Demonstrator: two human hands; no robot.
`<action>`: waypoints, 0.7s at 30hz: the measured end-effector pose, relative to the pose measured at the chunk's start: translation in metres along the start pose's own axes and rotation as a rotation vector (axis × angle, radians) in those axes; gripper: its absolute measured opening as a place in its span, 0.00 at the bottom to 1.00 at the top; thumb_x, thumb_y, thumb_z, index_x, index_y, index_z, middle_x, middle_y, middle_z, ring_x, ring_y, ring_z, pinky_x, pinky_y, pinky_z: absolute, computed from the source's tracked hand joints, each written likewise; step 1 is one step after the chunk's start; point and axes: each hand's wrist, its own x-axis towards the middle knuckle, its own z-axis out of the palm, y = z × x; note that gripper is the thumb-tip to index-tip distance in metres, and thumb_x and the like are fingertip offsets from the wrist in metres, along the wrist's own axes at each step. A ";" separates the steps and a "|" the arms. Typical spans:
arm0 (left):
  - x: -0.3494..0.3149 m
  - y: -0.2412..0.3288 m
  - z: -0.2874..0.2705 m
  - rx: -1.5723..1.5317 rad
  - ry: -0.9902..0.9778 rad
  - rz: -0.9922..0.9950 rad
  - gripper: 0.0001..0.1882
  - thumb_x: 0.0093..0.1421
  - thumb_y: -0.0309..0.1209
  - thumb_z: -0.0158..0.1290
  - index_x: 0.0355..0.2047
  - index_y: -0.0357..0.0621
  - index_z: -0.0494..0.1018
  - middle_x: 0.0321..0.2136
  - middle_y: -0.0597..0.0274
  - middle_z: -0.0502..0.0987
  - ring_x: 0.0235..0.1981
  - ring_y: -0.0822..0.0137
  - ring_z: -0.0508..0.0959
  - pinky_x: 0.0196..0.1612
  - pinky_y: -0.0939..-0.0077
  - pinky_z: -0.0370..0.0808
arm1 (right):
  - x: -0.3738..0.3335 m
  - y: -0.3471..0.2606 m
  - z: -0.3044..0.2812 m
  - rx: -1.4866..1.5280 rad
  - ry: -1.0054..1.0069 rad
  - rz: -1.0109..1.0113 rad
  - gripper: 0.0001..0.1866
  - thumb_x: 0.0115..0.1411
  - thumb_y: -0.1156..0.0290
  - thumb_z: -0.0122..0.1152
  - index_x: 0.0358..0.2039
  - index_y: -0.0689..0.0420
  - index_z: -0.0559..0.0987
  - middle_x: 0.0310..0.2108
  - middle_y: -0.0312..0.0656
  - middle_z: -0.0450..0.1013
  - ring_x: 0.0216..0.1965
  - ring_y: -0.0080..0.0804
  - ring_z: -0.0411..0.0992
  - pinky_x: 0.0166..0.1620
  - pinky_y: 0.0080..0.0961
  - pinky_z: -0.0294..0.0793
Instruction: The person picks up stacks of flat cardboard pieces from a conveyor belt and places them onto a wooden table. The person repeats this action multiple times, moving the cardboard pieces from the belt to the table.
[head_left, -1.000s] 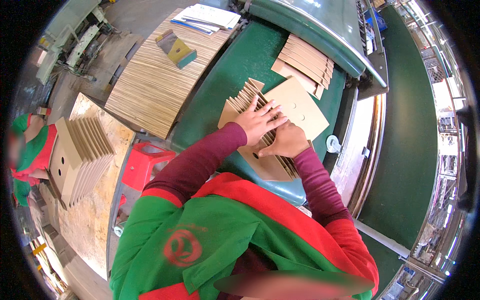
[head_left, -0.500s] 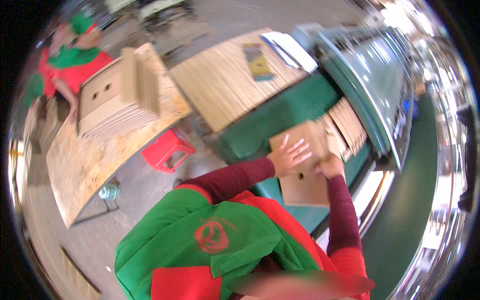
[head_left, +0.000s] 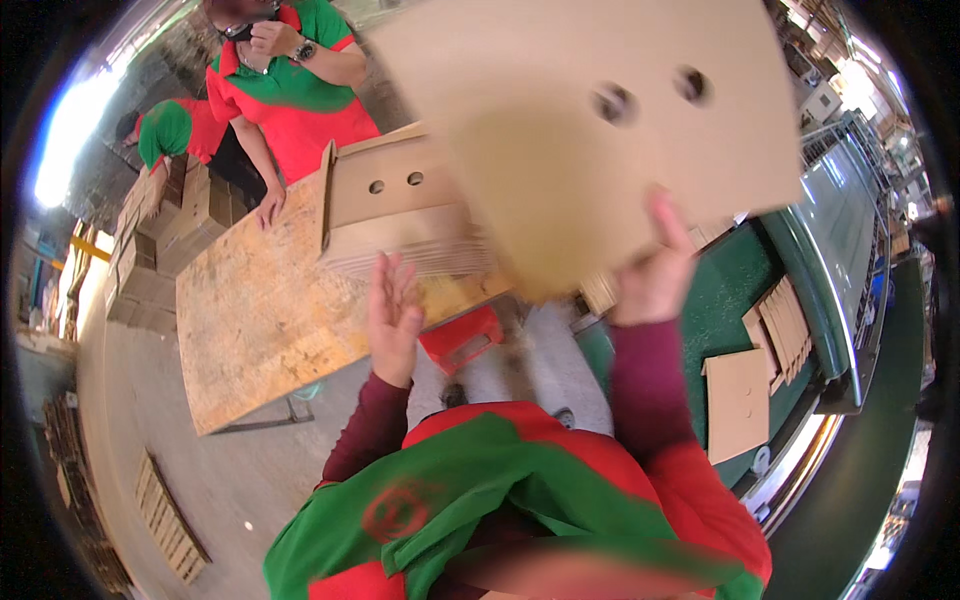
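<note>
A flat brown cardboard sheet (head_left: 540,140) with two round holes is raised high in front of me. My right hand (head_left: 655,265) grips its lower edge, thumb on the near face and the other fingers hidden. To its left, my left hand (head_left: 395,325) is open, fingers upward, holding nothing. Just beyond that hand, a stack of cardboard pieces (head_left: 400,225) stands on a wooden table; the top one has raised edges and two round holes. The raised sheet covers part of the stack's right side.
The wooden table (head_left: 250,330) has a red stool (head_left: 462,340) beside it. One person (head_left: 300,110) stands behind it, another (head_left: 185,135) bends over cardboard boxes (head_left: 190,225). At right, a green conveyor (head_left: 735,275) carries more cardboard sheets (head_left: 738,405). A pallet (head_left: 170,515) lies at left.
Both hands were at cardboard on the green conveyor. Now my right hand has lifted a sheet up and leftward, and my left hand is apart from it near the wooden table. My view has swung left.
</note>
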 end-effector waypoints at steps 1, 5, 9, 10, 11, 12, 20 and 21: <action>0.018 0.022 -0.007 -0.109 -0.039 0.030 0.43 0.60 0.41 0.55 0.68 0.45 0.43 0.66 0.49 0.52 0.63 0.51 0.59 0.61 0.63 0.60 | 0.001 0.044 0.035 -0.013 -0.016 -0.054 0.15 0.53 0.71 0.59 0.41 0.62 0.78 0.43 0.43 0.75 0.47 0.37 0.71 0.52 0.34 0.69; 0.093 0.092 -0.044 -0.315 -0.039 0.109 0.43 0.59 0.47 0.56 0.67 0.45 0.48 0.65 0.53 0.51 0.64 0.61 0.57 0.62 0.70 0.57 | -0.036 0.161 0.132 0.057 0.058 -0.076 0.28 0.50 0.76 0.68 0.50 0.66 0.67 0.47 0.45 0.70 0.48 0.34 0.69 0.55 0.32 0.67; 0.135 0.123 -0.082 0.112 0.110 0.120 0.36 0.57 0.26 0.58 0.63 0.36 0.55 0.56 0.53 0.67 0.54 0.64 0.69 0.57 0.73 0.65 | -0.067 0.219 0.173 0.234 0.136 0.047 0.36 0.51 0.72 0.70 0.54 0.65 0.58 0.50 0.48 0.67 0.49 0.32 0.67 0.53 0.29 0.67; 0.144 0.126 -0.092 0.152 0.112 0.085 0.34 0.57 0.24 0.58 0.62 0.35 0.56 0.55 0.52 0.68 0.52 0.64 0.71 0.55 0.73 0.66 | -0.070 0.230 0.176 0.287 0.152 0.085 0.37 0.50 0.72 0.70 0.54 0.66 0.58 0.50 0.48 0.67 0.49 0.32 0.67 0.53 0.28 0.67; 0.153 0.126 -0.102 0.153 0.083 0.037 0.34 0.57 0.24 0.58 0.62 0.35 0.57 0.54 0.52 0.69 0.52 0.64 0.71 0.55 0.74 0.66 | -0.071 0.242 0.177 0.280 0.166 0.122 0.37 0.50 0.72 0.70 0.55 0.66 0.57 0.50 0.48 0.66 0.49 0.32 0.67 0.53 0.28 0.66; 0.162 0.123 -0.112 0.154 0.062 -0.013 0.33 0.57 0.24 0.58 0.61 0.35 0.58 0.54 0.52 0.70 0.52 0.65 0.71 0.56 0.74 0.66 | -0.074 0.253 0.176 0.268 0.179 0.166 0.37 0.50 0.71 0.70 0.55 0.66 0.57 0.51 0.49 0.66 0.49 0.33 0.67 0.53 0.28 0.66; 0.191 0.020 -0.156 0.468 0.005 -0.151 0.34 0.54 0.31 0.61 0.58 0.32 0.61 0.50 0.47 0.72 0.51 0.60 0.73 0.55 0.71 0.67 | -0.049 0.324 0.125 0.009 0.455 0.291 0.40 0.49 0.76 0.70 0.56 0.63 0.55 0.51 0.48 0.65 0.52 0.35 0.65 0.55 0.32 0.65; 0.191 0.012 -0.155 0.553 0.002 -0.236 0.35 0.53 0.33 0.62 0.58 0.32 0.61 0.51 0.46 0.72 0.52 0.58 0.73 0.56 0.70 0.66 | -0.046 0.330 0.115 0.018 0.481 0.327 0.40 0.49 0.75 0.71 0.56 0.64 0.55 0.52 0.48 0.65 0.52 0.35 0.65 0.55 0.31 0.65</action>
